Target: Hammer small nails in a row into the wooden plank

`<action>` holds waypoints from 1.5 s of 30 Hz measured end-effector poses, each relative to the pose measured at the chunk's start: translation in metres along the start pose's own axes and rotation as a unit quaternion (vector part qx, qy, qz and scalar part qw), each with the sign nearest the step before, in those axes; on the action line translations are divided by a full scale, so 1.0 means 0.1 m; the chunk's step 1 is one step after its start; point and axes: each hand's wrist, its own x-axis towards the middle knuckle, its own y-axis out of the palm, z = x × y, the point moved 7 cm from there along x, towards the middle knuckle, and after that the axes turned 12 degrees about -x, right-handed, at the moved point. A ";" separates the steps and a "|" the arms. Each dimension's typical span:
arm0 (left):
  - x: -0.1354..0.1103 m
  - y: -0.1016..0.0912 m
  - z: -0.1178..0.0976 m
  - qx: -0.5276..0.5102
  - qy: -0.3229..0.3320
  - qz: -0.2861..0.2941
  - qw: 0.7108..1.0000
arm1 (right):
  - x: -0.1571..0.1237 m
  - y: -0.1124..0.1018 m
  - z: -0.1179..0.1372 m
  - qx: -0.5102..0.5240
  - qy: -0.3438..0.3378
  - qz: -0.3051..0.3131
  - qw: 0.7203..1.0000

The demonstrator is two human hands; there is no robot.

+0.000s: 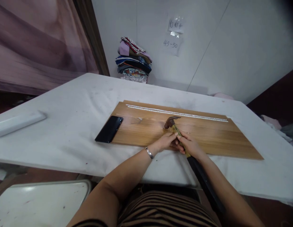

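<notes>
Close together, hands [165,141] near board [222,137] edge.

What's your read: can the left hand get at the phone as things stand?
Probably yes: nothing visible blocks the way from the left hand to the phone at the left end of the board, though the hand would likely have to leave the hammer first.

From my station I count two hands [164,141], one hammer [198,170], one bracelet [149,153], one wooden board [214,138], one phone [109,129] at its near left corner, and two paper notes [175,26] beyond the worktop [73,126]'s far edge.
</notes>
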 end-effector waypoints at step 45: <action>0.00 0.00 0.00 -0.008 0.001 0.000 1.000 | 0.01 0.01 0.00 0.000 -0.004 0.009 1.000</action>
